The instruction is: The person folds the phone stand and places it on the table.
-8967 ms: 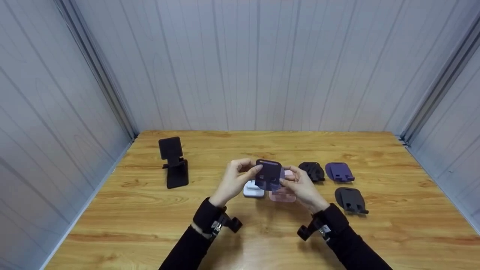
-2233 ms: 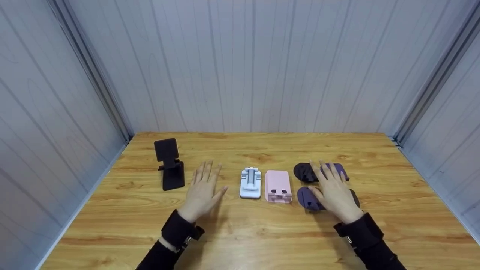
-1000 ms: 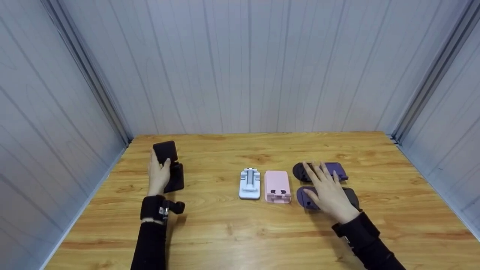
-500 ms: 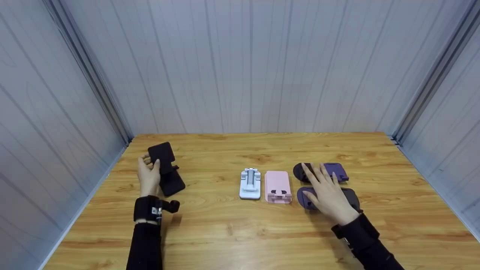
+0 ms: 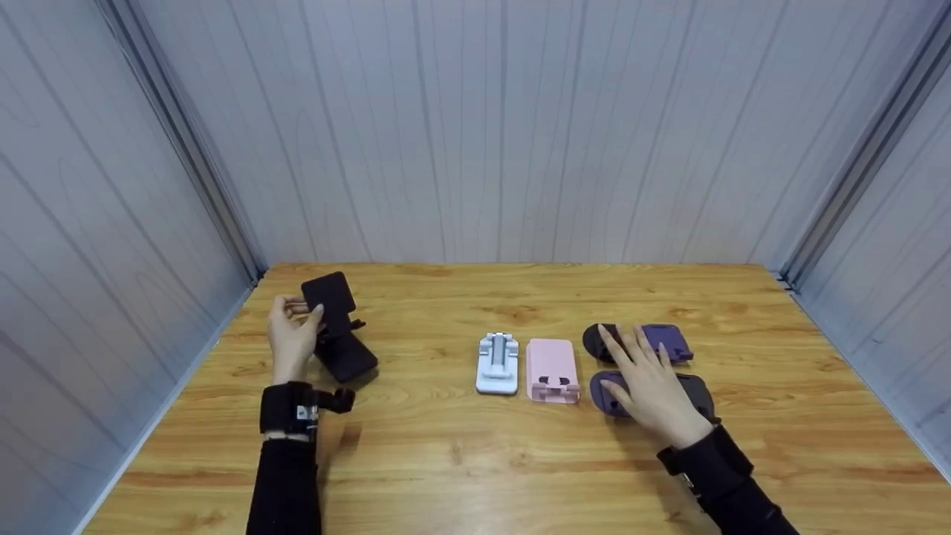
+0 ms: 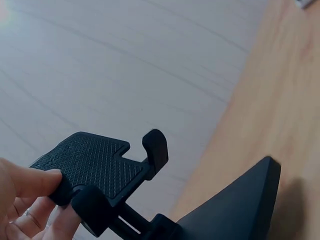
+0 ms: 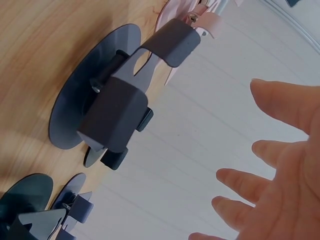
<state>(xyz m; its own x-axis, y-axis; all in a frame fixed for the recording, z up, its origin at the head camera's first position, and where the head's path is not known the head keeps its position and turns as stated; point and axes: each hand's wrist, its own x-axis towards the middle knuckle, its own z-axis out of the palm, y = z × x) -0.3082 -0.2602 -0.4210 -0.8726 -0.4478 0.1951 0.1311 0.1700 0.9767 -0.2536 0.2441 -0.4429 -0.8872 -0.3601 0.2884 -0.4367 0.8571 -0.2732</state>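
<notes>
My left hand (image 5: 290, 338) pinches the upper plate of a black folding phone stand (image 5: 329, 292) at the table's left. In the left wrist view, the thumb and fingers hold the edge of its ribbed plate (image 6: 95, 165). The stand is unfolded, and its tilted base (image 5: 348, 358) looks raised, with a shadow beside it. My right hand (image 5: 657, 394) hovers with spread fingers over several folded phone stands, touching none in the right wrist view. Below it are a dark purple one (image 5: 606, 392), a grey one (image 5: 697, 392), a black one (image 5: 596, 345) and a purple one (image 5: 672, 340).
A white phone stand (image 5: 496, 375) and a pink phone stand (image 5: 551, 364) lie side by side mid-table. Pale panel walls (image 5: 461, 134) enclose the wooden table (image 5: 475, 461) at the back and both sides.
Both hands held the dark purple stand earlier; it now lies with the right group. My left hand went from flat to gripping the black stand, turning and tilting it. My right hand stays.
</notes>
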